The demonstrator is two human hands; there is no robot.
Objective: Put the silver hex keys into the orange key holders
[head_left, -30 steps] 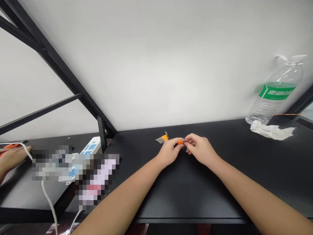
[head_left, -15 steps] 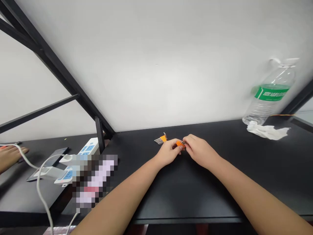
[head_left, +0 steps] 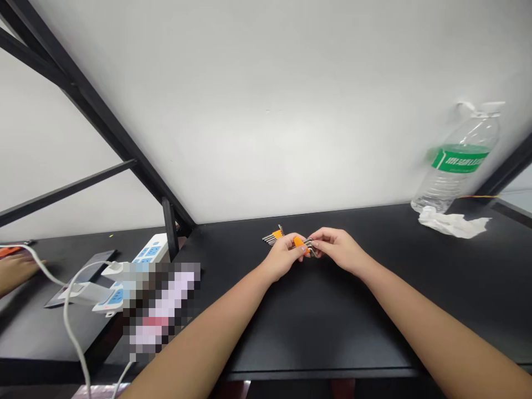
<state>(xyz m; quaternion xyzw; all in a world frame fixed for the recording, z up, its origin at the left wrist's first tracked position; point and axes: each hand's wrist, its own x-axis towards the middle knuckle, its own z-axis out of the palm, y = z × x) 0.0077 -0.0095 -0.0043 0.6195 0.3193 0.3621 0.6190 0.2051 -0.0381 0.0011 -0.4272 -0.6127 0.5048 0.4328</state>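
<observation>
My left hand (head_left: 284, 256) is closed on an orange hex key holder (head_left: 298, 242), pinching it between thumb and fingers. Bent metal hex keys (head_left: 310, 244) stick out of the holder's right side. At those bent ends, the thumb and fingers of my right hand (head_left: 336, 247) are pinched on a hex key; the exact grip is partly hidden. A second set of hex keys (head_left: 269, 239) in an orange holder lies on the black table just beyond my left hand, its nearer part covered by my fingers.
On the black table (head_left: 332, 327), a clear bottle (head_left: 457, 160) with a green label leans by the wall, near crumpled tissue (head_left: 453, 221). Left are a white power strip (head_left: 155, 249), cables, a phone (head_left: 93, 266), a blurred-out patch (head_left: 166, 305) and another person's hand (head_left: 20, 271).
My right hand has shifted slightly right, and more of the bent hex key ends shows between my hands. The other person's hand at the far left has moved a little.
</observation>
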